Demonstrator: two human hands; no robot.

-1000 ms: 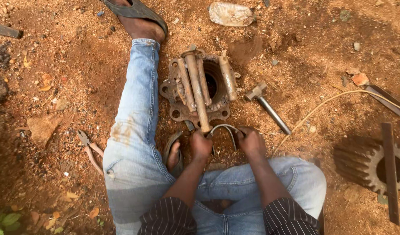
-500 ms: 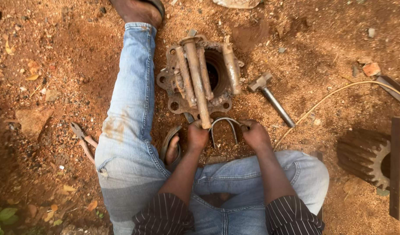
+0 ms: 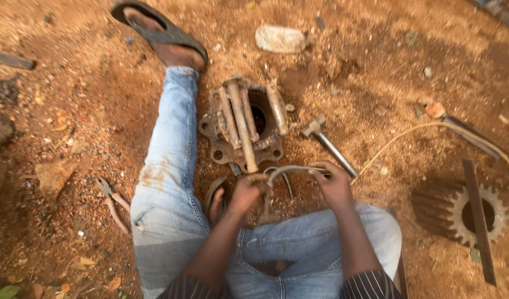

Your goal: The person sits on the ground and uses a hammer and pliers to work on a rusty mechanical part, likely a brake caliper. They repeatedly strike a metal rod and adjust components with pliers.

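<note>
**Both hands on a bent metal band, seated on red earth**

The left hand [image 3: 247, 195] and the right hand [image 3: 333, 185] each close around one end of a curved metal band [image 3: 290, 169], which arches between them just above the person's lap. The picture is blurred here, so how the fingers wrap the ends cannot be told exactly, but both hands look clenched tight on it.

Just beyond the band lies a rusty flanged housing [image 3: 244, 128] with several rusted rods [image 3: 241, 133] laid across its top. Beyond the right hand and a little outward rests a hammer [image 3: 327, 145], its handle pointing toward that hand. Well out from the left hand, past the outstretched leg in jeans, pliers [image 3: 113, 202] lie on the dirt. Far out from the right hand sits a toothed gear [image 3: 451, 210] with a flat bar [image 3: 479, 221] across it.
</note>
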